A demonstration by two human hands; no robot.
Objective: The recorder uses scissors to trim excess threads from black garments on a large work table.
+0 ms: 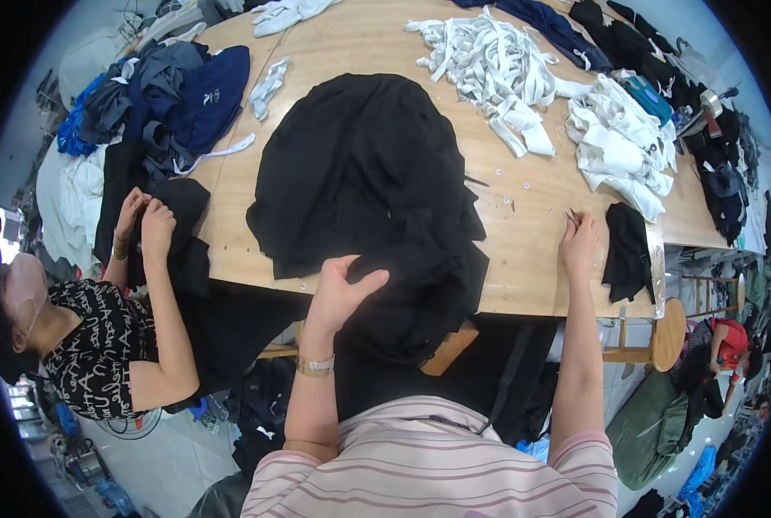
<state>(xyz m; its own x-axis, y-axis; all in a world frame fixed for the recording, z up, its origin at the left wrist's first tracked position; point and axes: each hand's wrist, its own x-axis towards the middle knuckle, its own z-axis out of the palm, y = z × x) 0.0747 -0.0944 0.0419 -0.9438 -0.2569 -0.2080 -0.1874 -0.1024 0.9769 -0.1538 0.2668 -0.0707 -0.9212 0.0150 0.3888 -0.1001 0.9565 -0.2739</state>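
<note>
A large black garment (355, 164) lies spread over the near middle of the wooden table (541, 276), and its near part hangs over the edge. At that edge my left hand (338, 293) grips the black cloth, thumb on top and fingers partly hidden by the fabric. Off to the right, my right hand (579, 242) is closed around a small pointed metal tool (573, 216), whose exact kind is too small to make out. A folded black piece of cloth (627, 252) lies to the right of that hand.
White fabric strips (489, 65) and white cloths (618, 138) are heaped at the far right. Navy and grey garments (191, 95) pile up at the left. A masked co-worker (92, 328) handles black cloth there. A wooden stool (669, 332) stands beyond the right corner.
</note>
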